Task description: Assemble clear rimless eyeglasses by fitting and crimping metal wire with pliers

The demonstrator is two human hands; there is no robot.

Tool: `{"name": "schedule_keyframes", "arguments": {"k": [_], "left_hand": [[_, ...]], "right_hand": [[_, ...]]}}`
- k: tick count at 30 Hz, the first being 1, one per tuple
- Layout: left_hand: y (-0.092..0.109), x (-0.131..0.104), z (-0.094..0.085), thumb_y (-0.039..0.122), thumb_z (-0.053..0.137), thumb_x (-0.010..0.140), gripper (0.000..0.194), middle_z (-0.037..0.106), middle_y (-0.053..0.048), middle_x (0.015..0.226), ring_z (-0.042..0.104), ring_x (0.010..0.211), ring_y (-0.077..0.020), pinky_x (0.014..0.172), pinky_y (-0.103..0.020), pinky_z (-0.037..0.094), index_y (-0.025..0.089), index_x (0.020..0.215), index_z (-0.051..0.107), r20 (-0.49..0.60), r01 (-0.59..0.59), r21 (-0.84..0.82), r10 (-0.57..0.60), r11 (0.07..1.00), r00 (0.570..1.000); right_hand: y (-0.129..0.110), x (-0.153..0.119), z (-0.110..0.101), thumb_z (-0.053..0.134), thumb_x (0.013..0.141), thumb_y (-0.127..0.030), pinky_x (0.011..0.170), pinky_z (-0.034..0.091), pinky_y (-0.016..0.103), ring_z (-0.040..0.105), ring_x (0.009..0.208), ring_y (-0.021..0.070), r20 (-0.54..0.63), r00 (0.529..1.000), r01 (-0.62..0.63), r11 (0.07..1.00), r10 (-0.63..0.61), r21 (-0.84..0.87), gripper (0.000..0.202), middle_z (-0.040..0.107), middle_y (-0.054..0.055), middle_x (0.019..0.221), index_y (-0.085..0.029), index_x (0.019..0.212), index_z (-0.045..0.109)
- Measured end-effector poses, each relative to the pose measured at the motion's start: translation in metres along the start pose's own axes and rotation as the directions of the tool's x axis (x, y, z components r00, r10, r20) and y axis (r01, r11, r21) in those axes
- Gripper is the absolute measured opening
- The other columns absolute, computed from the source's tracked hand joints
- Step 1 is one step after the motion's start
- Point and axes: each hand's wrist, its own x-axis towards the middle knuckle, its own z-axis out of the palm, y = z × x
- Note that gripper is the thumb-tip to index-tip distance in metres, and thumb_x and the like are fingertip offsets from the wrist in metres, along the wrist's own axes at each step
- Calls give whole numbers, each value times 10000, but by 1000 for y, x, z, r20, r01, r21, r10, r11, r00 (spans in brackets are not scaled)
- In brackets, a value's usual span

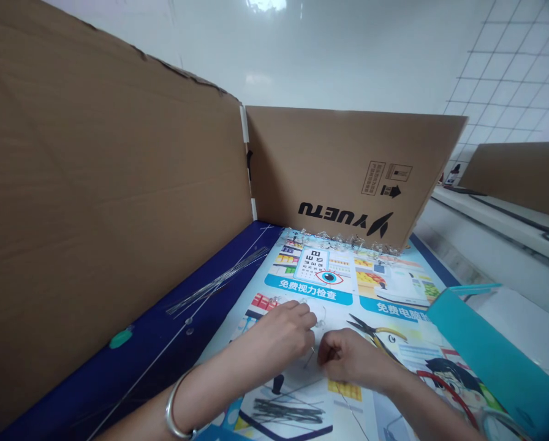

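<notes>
My left hand [293, 331] is closed, its fingertips pinched together over the printed sheet. A short thin wire [312, 356] shows just under those fingers, and small clear bits lie beyond them. Close beside it on the right, my right hand [348, 358] is curled with thumb and fingers together; what it grips is hidden. A thin wire strand [352, 407] trails below this hand. Just past the right hand lie pliers [375, 335] with dark jaws and yellow handles, spread apart. Nearer to me rests a bundle of cut wires [288, 410].
Cardboard panels stand at the left [118, 171] and the back [329, 159]. Small clear wire-like pieces [348, 241] line the back panel's foot. Long straight wires [219, 282] lie on the blue surface at left. A teal folder-like object [490, 349] is at right.
</notes>
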Motion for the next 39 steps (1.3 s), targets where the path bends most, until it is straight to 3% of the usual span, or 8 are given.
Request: {"name": "schedule_keyframes", "arguments": {"k": [6,19,23,27,30,33,39], "left_hand": [[1,0,10,83,527,774,108,542,-57,758,469,764,-182,624,-300,336,132,693,579,4,1,-8,-1,1000,1000],[4,5,26,78,480,778,116,558,-68,760,497,720,-177,573,-270,351,130,740,576,83,86,-7,-85,996,993],[3,6,29,65,454,769,147,560,-67,770,512,709,-176,577,-261,378,138,736,577,115,162,-55,-155,985,981],[-1,4,38,30,419,732,198,561,-62,795,518,676,-156,570,-243,387,143,745,581,130,275,-144,-258,951,957],[-4,4,49,48,399,733,211,566,-65,789,518,648,-140,573,-230,386,135,721,592,135,363,-240,-339,900,931],[-8,6,57,86,403,745,228,579,-62,774,533,675,-137,622,-224,400,139,673,613,123,422,-411,-409,808,904],[-12,10,66,123,474,684,187,618,-23,737,551,723,-145,678,-235,411,166,708,655,87,411,-718,-513,562,854]], "right_hand": [[1,3,5,479,587,-128,526,362,180,526,620,102,-147,984,58,962,-101,-267,201,619,-16,690,-170,723,621],[-4,4,2,441,618,-126,538,328,187,497,582,92,-254,958,27,925,-132,-379,198,588,-31,614,-184,681,620],[0,6,2,455,633,-136,517,340,190,499,542,88,-251,964,11,962,-83,-274,147,556,-33,570,-174,687,586],[9,12,4,471,651,-162,458,360,174,501,465,70,-231,973,-1,1000,-6,-30,86,510,-49,546,-167,697,544],[14,18,6,501,642,-183,452,392,182,508,436,74,-282,959,-7,993,40,116,53,488,-59,514,-163,685,526],[14,22,7,529,626,-202,455,427,210,509,427,86,-319,943,-23,973,97,229,67,495,-56,504,-163,679,521],[17,24,11,581,608,-235,512,484,266,524,506,107,-354,928,17,937,115,349,112,525,-35,532,-158,674,534]]}}
